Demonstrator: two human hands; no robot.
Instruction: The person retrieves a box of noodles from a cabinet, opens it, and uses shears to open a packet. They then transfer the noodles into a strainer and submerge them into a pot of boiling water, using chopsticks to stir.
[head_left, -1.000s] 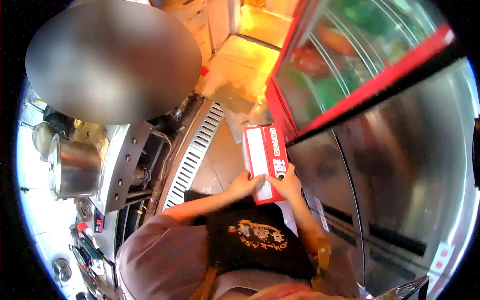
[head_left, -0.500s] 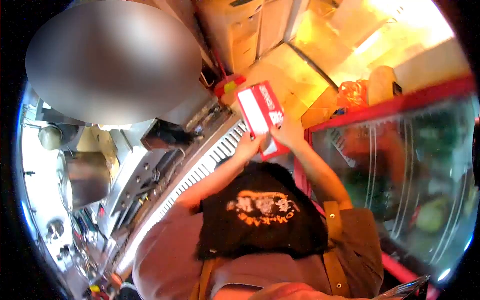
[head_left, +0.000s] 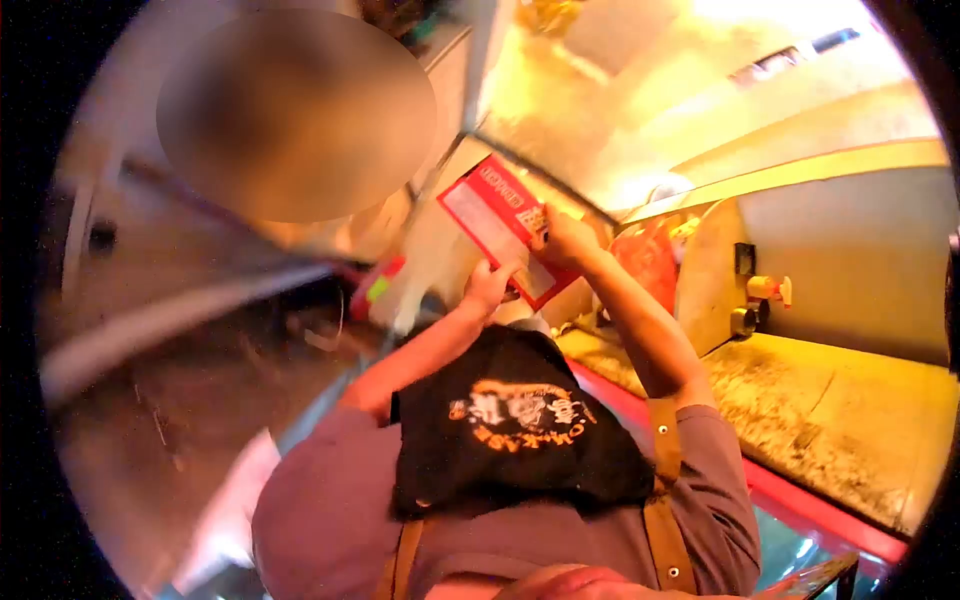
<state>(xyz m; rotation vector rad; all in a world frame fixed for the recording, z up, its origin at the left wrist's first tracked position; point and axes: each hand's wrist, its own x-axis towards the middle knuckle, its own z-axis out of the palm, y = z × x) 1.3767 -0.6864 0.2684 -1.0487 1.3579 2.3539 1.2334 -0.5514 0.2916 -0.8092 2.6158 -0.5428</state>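
A red box with a pale panel and white lettering is held up in front of my apron. My right hand is closed round its right edge. At its lower left edge my left hand grips it, with the thumb laid against the panel. The box is tilted, its printed face toward me. Its underside and the fingers beneath are hidden.
To the right is a stained counter with a red edge. On it are a red plastic bag, an upright board and a yellow nozzle-like item. A grey oval blur covers the upper left.
My view has swung to the right: the stove and large pot are out of sight, and the counter has come into view. Both hands still hold the box, which has tilted further left.
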